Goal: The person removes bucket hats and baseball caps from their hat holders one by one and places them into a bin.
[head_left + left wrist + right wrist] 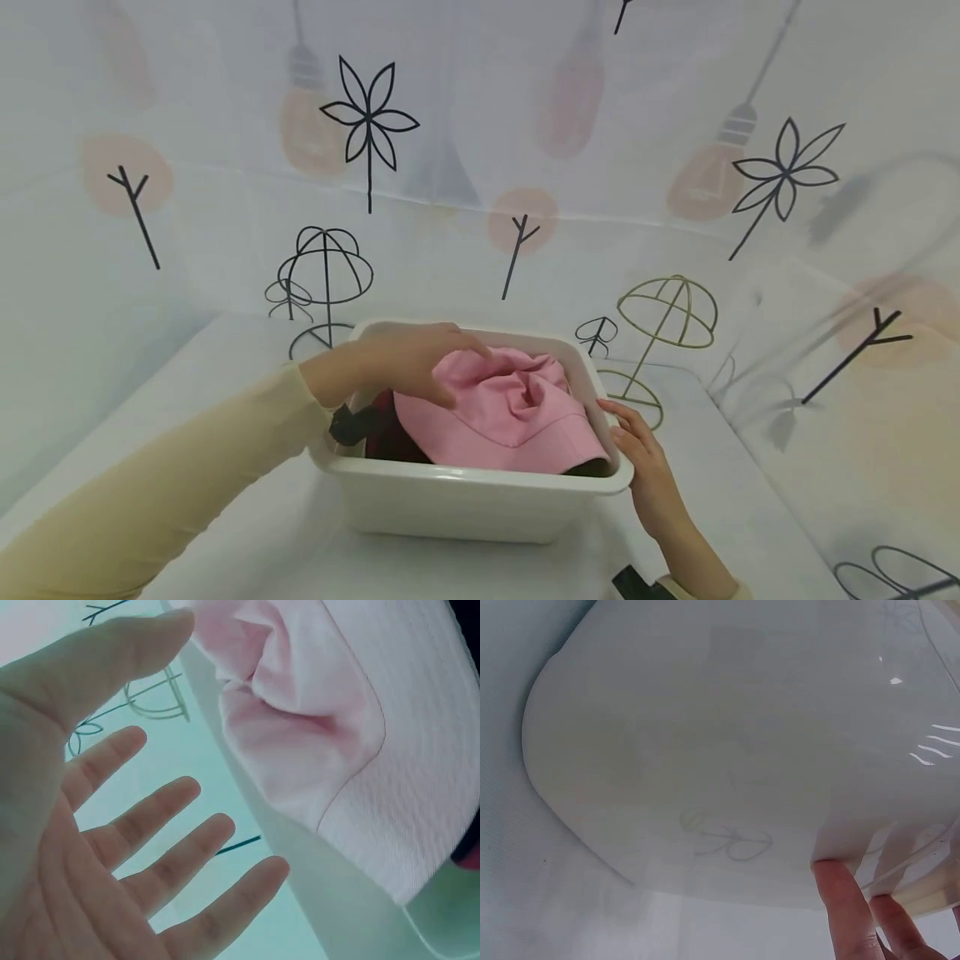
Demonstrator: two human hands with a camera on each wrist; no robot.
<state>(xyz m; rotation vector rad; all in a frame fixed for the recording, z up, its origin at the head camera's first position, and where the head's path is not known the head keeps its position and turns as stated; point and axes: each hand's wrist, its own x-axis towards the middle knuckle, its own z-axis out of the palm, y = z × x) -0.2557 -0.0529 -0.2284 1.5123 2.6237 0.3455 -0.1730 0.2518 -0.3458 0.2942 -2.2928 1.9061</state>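
Note:
A pink fabric hat (510, 408) with a stitched brim lies crumpled in a white plastic basin (450, 504). Dark red cloth (382, 425) shows beneath it on the left. My left hand (412, 362) hovers over the basin's left side by the hat, its fingers spread and holding nothing. In the left wrist view those fingers (202, 915) are apart from the hat (300, 727). My right hand (645, 475) grips the basin's right rim, and the right wrist view has its fingertips (840, 892) against the outer wall (705, 750).
The basin stands on a white-covered table (247, 517). Behind it hangs a pale cloth backdrop (450, 250) printed with trees, flowers and lamps. A dark strap (352, 425) is on the left wrist, and another dark piece (637, 583) sits at the right wrist.

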